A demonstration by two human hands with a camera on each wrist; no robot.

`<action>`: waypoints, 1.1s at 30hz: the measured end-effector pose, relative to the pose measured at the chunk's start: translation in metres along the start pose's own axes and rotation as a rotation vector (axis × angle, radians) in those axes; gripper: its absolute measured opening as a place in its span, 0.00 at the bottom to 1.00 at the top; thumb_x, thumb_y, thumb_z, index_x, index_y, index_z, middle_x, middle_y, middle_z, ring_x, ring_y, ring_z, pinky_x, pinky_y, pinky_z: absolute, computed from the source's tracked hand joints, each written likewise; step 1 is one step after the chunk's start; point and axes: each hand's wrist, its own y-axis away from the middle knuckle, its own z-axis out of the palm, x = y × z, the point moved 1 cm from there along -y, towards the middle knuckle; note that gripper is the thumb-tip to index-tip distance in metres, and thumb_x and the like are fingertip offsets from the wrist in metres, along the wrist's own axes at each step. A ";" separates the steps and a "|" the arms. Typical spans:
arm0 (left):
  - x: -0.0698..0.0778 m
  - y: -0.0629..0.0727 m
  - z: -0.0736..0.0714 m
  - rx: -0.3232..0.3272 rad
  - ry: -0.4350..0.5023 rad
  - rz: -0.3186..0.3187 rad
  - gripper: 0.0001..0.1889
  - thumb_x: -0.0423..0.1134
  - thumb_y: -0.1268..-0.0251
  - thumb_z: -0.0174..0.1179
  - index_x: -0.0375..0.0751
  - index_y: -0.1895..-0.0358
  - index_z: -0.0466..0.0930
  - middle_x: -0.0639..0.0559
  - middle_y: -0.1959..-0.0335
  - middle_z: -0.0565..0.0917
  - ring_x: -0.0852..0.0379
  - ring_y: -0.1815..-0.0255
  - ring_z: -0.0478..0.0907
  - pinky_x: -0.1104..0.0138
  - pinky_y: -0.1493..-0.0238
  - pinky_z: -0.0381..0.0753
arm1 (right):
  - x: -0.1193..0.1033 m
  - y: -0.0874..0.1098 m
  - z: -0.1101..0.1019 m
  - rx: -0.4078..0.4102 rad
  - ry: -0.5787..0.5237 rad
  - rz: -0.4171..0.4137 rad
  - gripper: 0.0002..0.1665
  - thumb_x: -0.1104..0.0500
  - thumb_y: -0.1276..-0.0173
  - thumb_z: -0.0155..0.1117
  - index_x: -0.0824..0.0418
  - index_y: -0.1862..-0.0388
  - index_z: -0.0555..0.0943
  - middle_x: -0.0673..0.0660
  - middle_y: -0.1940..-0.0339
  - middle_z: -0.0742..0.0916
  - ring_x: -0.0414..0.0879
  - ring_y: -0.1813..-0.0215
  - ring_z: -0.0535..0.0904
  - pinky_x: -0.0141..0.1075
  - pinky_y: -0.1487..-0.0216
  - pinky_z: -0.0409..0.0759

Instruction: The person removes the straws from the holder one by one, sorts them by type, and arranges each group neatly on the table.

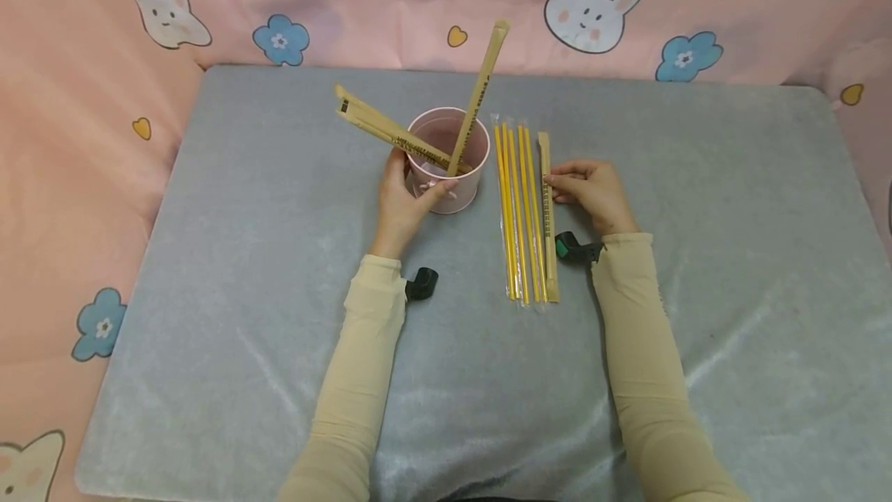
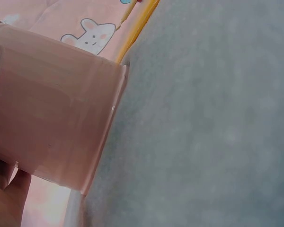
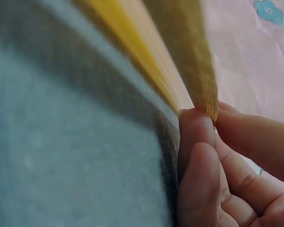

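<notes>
My left hand (image 1: 399, 211) grips a small pink metal bucket (image 1: 456, 198), thumb at the near rim and fingers round its left side. In the left wrist view the bucket's side wall (image 2: 52, 109) fills the left part. Several straws in printed brown paper sleeves (image 1: 379, 126) lean out of it to the left, and one more sleeve (image 1: 482, 87) slants up to the right. Right of the bucket, my right hand (image 1: 594, 190) pinches a paper-wrapped straw (image 1: 547, 223) between thumb and fingers. The right wrist view shows that brown sleeve (image 3: 191, 52) close up at the fingertips.
Several yellow straws (image 1: 519, 215) in clear wrappers lie side by side between the bucket and the right hand. A grey cloth (image 1: 244, 254) covers the table. Behind it hangs a pink curtain (image 1: 390, 6) with rabbits and flowers. Black wrist cameras (image 1: 421, 283) jut inward from both sleeves.
</notes>
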 end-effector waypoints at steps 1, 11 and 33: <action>0.000 0.000 0.000 0.000 0.001 -0.002 0.38 0.31 0.51 0.71 0.29 0.36 0.62 0.37 0.39 0.69 0.51 0.36 0.65 0.70 0.34 0.60 | 0.000 0.000 0.000 -0.001 0.000 0.000 0.15 0.66 0.36 0.63 0.78 0.55 0.77 0.46 0.76 0.85 0.37 0.77 0.81 0.29 0.72 0.80; 0.000 -0.001 -0.001 -0.003 0.000 0.011 0.38 0.29 0.51 0.71 0.27 0.36 0.61 0.36 0.39 0.69 0.52 0.35 0.64 0.70 0.34 0.59 | -0.003 0.000 0.001 -0.025 -0.014 0.015 0.17 0.65 0.35 0.62 0.77 0.52 0.77 0.47 0.74 0.86 0.38 0.73 0.83 0.29 0.70 0.81; 0.000 0.000 0.000 -0.006 -0.005 0.009 0.39 0.31 0.52 0.72 0.29 0.36 0.62 0.37 0.39 0.70 0.52 0.36 0.65 0.70 0.35 0.60 | -0.002 0.003 -0.001 -0.032 -0.006 0.018 0.16 0.66 0.34 0.61 0.77 0.52 0.77 0.48 0.74 0.86 0.38 0.71 0.83 0.28 0.69 0.80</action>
